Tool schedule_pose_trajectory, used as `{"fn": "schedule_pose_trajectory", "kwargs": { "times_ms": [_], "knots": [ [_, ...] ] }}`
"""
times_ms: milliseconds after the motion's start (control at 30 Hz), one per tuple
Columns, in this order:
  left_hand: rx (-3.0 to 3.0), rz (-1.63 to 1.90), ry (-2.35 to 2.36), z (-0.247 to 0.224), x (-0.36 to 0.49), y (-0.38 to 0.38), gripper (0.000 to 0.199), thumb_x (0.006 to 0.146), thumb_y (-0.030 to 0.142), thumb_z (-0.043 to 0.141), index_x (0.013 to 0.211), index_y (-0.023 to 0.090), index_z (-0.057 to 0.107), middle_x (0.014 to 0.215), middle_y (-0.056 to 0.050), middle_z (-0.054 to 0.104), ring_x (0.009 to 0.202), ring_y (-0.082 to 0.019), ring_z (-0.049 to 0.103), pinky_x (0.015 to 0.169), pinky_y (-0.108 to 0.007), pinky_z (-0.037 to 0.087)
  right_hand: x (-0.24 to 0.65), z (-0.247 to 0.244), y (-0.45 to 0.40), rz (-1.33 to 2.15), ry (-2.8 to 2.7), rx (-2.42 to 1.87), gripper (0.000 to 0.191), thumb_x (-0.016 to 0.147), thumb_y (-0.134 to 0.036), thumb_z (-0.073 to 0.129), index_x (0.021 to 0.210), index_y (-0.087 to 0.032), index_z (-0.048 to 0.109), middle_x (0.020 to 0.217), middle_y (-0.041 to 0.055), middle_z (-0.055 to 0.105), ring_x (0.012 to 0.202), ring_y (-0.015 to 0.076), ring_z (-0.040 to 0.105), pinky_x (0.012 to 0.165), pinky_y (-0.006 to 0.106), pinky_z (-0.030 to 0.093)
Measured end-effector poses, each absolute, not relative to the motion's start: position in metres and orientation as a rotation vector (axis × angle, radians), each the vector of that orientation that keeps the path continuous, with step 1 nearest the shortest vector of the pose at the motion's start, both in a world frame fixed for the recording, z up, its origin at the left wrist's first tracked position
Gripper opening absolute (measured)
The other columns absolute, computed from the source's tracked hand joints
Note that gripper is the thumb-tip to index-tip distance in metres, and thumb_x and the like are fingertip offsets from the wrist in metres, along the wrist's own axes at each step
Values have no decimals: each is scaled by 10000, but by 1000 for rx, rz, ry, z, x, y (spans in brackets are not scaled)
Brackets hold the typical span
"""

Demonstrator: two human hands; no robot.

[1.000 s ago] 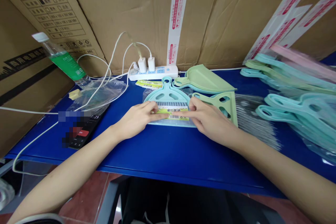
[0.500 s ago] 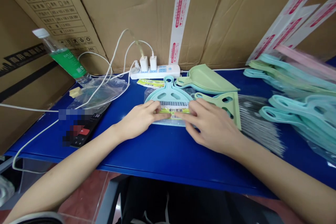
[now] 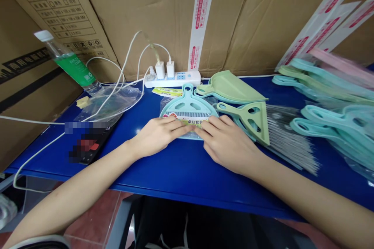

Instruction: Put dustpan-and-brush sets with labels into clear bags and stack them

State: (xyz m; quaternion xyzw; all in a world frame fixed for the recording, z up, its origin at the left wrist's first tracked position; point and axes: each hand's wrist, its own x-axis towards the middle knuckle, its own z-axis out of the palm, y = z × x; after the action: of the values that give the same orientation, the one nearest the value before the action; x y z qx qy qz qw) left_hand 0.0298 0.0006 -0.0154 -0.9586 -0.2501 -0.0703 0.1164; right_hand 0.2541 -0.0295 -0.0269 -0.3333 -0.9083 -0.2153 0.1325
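Observation:
A light-blue dustpan and brush set [image 3: 189, 100] in a clear bag lies on the blue table in front of me. A yellow-green label [image 3: 196, 121] with dark lettering runs across it. My left hand [image 3: 159, 134] is closed on the bag's lower left part, and my right hand [image 3: 226, 140] is closed on the lower right. Their inner fingertips meet over the label, covering some of it. Both thumbs are hard to make out. Beside the right hand lies a green brush [image 3: 253, 118] with grey bristles, and behind it a green dustpan [image 3: 233, 87].
More wrapped dustpans [image 3: 336, 124] are piled at right. A white power strip [image 3: 187, 79] with plugged-in chargers stands by the cardboard boxes [image 3: 146, 4]. At left are a tilted bottle [image 3: 74, 68], a loose plastic bag [image 3: 122, 99], white cables and a partly blurred phone [image 3: 96, 144].
Both hands have shifted slightly on the bag, and their fingers lie closer together over the label, covering more of its lower part. The set has stayed in place.

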Motion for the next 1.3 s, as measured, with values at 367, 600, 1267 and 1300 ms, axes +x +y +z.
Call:
{"fn": "schedule_pose_trajectory", "kwargs": {
  "times_ms": [367, 600, 1267, 1300],
  "knots": [
    [-2913, -195, -868, -11, 32, -1, 495, 900, 52, 377, 1361, 185, 504, 1166, -74, 727, 1097, -195, 674, 938, -346, 569, 256, -30, -27, -574, -2607, -910, 283, 867, -69, 467, 994, -85, 719, 774, 88, 674, 773, 237, 544, 711, 349, 325],
    [-3003, -170, -1101, -4, 35, -1, 455, 902, 51, 348, 1324, 185, 452, 1136, -69, 742, 987, -210, 727, 776, -328, 598, 257, -30, -24, -498, -2624, -919, 259, 844, -77, 492, 994, -110, 700, 823, 88, 680, 787, 238, 569, 720, 347, 315],
    [-2911, -108, -1203, -2, 41, -3, 361, 907, 79, 370, 1250, 182, 422, 1023, -42, 770, 858, -222, 750, 639, -297, 558, 259, -26, -27, -362, -2589, -1023, 368, 860, -69, 462, 1107, -143, 725, 807, 84, 672, 770, 239, 566, 706, 348, 294],
    [-2909, -109, -1204, -2, 40, -3, 360, 906, 76, 371, 1246, 182, 426, 1027, -44, 770, 868, -221, 749, 638, -295, 555, 259, -26, -27, -360, -2590, -1029, 373, 862, -72, 461, 1113, -148, 726, 809, 83, 676, 771, 239, 566, 708, 347, 293]
  ]
}}
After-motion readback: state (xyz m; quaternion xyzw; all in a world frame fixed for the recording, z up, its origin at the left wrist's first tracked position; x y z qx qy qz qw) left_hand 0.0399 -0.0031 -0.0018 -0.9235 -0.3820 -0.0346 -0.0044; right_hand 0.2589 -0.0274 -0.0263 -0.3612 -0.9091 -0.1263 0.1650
